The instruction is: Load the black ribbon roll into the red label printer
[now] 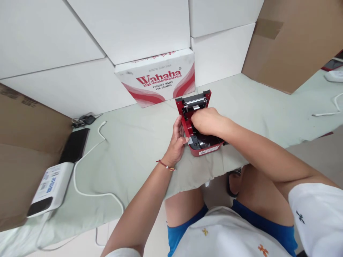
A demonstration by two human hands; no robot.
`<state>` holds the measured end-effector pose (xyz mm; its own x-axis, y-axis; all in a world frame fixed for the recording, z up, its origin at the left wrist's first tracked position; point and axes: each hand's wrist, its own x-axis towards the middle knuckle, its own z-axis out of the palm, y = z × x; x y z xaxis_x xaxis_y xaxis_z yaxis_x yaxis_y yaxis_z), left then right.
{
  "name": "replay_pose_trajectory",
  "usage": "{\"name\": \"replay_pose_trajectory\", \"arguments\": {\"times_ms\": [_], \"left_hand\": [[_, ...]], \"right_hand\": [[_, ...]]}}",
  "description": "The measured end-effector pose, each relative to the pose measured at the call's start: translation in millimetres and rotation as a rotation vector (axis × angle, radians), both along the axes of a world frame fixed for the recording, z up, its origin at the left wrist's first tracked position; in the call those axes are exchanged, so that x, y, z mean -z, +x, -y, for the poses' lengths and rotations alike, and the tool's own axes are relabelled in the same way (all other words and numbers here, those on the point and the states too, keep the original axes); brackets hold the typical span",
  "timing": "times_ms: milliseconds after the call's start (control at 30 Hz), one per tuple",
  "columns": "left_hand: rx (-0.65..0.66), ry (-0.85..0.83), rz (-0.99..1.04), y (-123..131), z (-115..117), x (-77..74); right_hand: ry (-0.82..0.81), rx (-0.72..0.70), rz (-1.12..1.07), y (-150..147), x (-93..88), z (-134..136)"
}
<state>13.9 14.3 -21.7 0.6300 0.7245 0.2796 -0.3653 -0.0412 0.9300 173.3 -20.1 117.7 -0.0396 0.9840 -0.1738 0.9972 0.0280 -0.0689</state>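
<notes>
A small red printer-like device (206, 150) with its lid (194, 100) swung up sits on the pale green cloth (134, 150) in the middle. My left hand (177, 141) rests flat against the device's left side, fingers stretched along it. Reaching into the device's open cavity, my right hand (206, 120) has its fingers curled down inside. What the fingers touch is hidden by the hand itself.
A white "Wahaha" carton (158, 76) stands behind the device among stacked white boxes (128, 28). Brown cardboard (292, 43) leans at the right. At left lie a white power bank (52, 187), its cable (88, 192), a black phone (75, 144) and keys (83, 120).
</notes>
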Motion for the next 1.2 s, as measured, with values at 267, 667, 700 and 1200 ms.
{"name": "replay_pose_trajectory", "arguments": {"times_ms": [267, 667, 700, 1200], "left_hand": [[-0.004, 0.013, 0.014, 2, -1, 0.3], [0.022, -0.042, 0.052, 4, -3, 5.5], [0.02, -0.041, 0.052, 4, -4, 6.3], [0.018, -0.081, 0.066, 2, -2, -1.9]], "right_hand": [[-0.072, 0.081, 0.106, 3, -11.2, 14], [0.028, 0.065, 0.013, 13, -31.0, 51], [0.077, 0.042, -0.067, 20, -37.8, 64], [0.106, 0.443, -0.018, 128, 38.7, 83]]}}
